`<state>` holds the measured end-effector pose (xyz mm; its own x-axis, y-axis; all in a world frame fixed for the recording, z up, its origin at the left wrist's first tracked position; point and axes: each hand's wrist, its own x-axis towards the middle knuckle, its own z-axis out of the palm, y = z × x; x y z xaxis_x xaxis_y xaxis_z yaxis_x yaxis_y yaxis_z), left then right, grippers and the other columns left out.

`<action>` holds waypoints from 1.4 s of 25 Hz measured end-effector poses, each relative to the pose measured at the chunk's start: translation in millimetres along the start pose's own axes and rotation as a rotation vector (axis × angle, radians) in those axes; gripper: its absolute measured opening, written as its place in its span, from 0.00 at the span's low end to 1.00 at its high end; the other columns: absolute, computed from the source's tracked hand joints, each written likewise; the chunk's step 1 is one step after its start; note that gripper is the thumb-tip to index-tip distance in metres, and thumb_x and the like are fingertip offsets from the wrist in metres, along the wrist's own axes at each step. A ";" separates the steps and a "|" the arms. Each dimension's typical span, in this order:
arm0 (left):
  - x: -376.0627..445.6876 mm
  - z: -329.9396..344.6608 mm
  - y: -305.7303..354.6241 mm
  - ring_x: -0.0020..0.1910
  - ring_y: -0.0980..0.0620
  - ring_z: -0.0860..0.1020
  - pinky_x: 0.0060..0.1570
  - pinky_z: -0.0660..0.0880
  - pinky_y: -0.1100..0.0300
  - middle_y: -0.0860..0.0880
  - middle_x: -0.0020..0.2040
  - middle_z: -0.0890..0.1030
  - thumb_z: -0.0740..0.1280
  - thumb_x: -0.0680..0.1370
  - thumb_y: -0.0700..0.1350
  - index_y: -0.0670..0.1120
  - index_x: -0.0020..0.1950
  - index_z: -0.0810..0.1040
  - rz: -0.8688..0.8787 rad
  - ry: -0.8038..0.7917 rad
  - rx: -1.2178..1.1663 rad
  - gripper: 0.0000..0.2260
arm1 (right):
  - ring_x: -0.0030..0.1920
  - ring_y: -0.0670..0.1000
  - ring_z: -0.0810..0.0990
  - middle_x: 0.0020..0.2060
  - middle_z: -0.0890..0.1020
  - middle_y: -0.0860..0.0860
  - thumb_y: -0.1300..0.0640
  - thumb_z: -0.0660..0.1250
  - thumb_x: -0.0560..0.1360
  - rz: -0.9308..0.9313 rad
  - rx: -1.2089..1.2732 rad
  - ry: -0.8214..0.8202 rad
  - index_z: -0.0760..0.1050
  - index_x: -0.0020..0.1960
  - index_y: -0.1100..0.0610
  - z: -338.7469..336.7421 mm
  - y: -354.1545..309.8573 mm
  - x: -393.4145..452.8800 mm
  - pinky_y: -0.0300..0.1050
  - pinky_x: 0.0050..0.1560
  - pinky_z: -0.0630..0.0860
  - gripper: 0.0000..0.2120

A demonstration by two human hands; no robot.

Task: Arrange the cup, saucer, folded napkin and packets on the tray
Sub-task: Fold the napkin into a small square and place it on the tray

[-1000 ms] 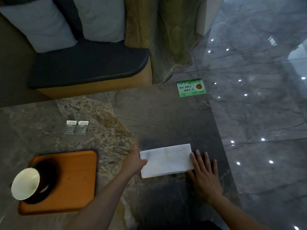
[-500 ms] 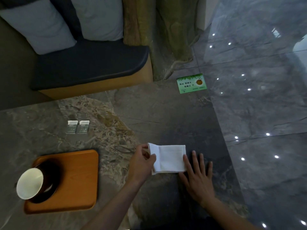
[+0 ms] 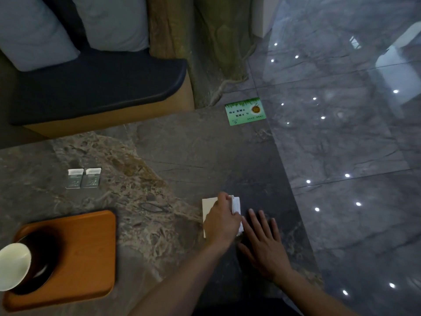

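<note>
A white napkin (image 3: 208, 207) lies folded small on the marble table, near its right edge. My left hand (image 3: 222, 221) lies over it and grips its folded layers. My right hand (image 3: 264, 242) rests flat on the table just right of the napkin, fingers spread. An orange wooden tray (image 3: 86, 252) sits at the lower left. On its left part stands a white cup (image 3: 13, 266) on a dark saucer (image 3: 42, 265). Two small packets (image 3: 83, 178) lie side by side on the table behind the tray.
A green card (image 3: 245, 111) lies at the table's far right corner. Beyond the table is a bench with a dark cushion (image 3: 95, 87) and grey pillows. A glossy tiled floor (image 3: 341, 133) runs along the table's right edge.
My left hand folded the napkin's left part over to the right, so the napkin is now narrower and thicker. My right hand stayed beside it.
</note>
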<state>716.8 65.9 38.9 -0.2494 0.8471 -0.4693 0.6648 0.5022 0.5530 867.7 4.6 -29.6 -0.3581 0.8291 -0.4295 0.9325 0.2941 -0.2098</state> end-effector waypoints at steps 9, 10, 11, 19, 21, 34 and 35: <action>19.0 21.3 -8.5 0.51 0.49 0.80 0.46 0.73 0.58 0.48 0.53 0.82 0.69 0.75 0.47 0.51 0.63 0.67 0.015 -0.192 -0.035 0.19 | 0.77 0.57 0.40 0.78 0.45 0.51 0.38 0.44 0.79 -0.005 0.037 0.026 0.46 0.78 0.48 -5.7 1.8 0.2 0.58 0.74 0.39 0.31; 21.0 16.5 -12.7 0.47 0.53 0.80 0.45 0.74 0.59 0.50 0.49 0.82 0.69 0.76 0.47 0.51 0.64 0.68 0.018 -0.243 -0.086 0.18 | 0.77 0.56 0.44 0.78 0.48 0.51 0.40 0.43 0.79 0.021 0.078 0.063 0.50 0.78 0.50 -8.0 0.5 0.6 0.57 0.75 0.40 0.30; 22.2 10.1 -19.5 0.43 0.57 0.79 0.44 0.75 0.60 0.53 0.45 0.82 0.67 0.76 0.48 0.53 0.64 0.70 0.028 -0.262 -0.135 0.16 | 0.77 0.55 0.48 0.77 0.51 0.51 0.42 0.43 0.79 0.063 0.139 0.112 0.53 0.78 0.52 -12.3 -2.3 2.2 0.55 0.76 0.43 0.29; 19.7 -27.0 -111.2 0.63 0.47 0.76 0.62 0.74 0.51 0.45 0.63 0.78 0.58 0.78 0.48 0.43 0.64 0.75 0.600 0.254 0.339 0.18 | 0.75 0.60 0.58 0.75 0.61 0.57 0.52 0.56 0.77 -0.134 0.110 0.304 0.61 0.75 0.59 -38.4 -61.7 40.6 0.66 0.70 0.52 0.28; 20.1 -16.4 -119.4 0.72 0.44 0.68 0.70 0.66 0.46 0.42 0.72 0.71 0.58 0.79 0.47 0.41 0.72 0.69 0.655 0.171 0.465 0.23 | 0.75 0.61 0.57 0.75 0.59 0.57 0.50 0.54 0.77 -0.169 0.028 0.243 0.60 0.75 0.60 -33.2 -67.9 48.4 0.65 0.70 0.49 0.29; 24.9 11.6 -116.8 0.77 0.44 0.55 0.72 0.54 0.44 0.41 0.78 0.56 0.55 0.79 0.54 0.41 0.77 0.56 0.512 -0.088 0.592 0.30 | 0.78 0.53 0.45 0.79 0.48 0.54 0.38 0.51 0.80 -0.117 -0.056 0.060 0.48 0.78 0.57 -3.8 -23.6 70.7 0.59 0.75 0.41 0.35; 25.2 11.4 -116.4 0.77 0.44 0.55 0.72 0.54 0.44 0.41 0.79 0.55 0.54 0.79 0.55 0.41 0.78 0.55 0.505 -0.095 0.594 0.30 | 0.78 0.53 0.45 0.79 0.48 0.54 0.38 0.51 0.80 -0.116 -0.053 0.058 0.48 0.78 0.57 -2.8 -23.8 71.9 0.59 0.75 0.41 0.35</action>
<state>641.2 26.8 -45.1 0.2264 0.9162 -0.3305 0.9536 -0.1393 0.2671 819.9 58.6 -53.0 -0.4615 0.8136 -0.3537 0.8869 0.4128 -0.2075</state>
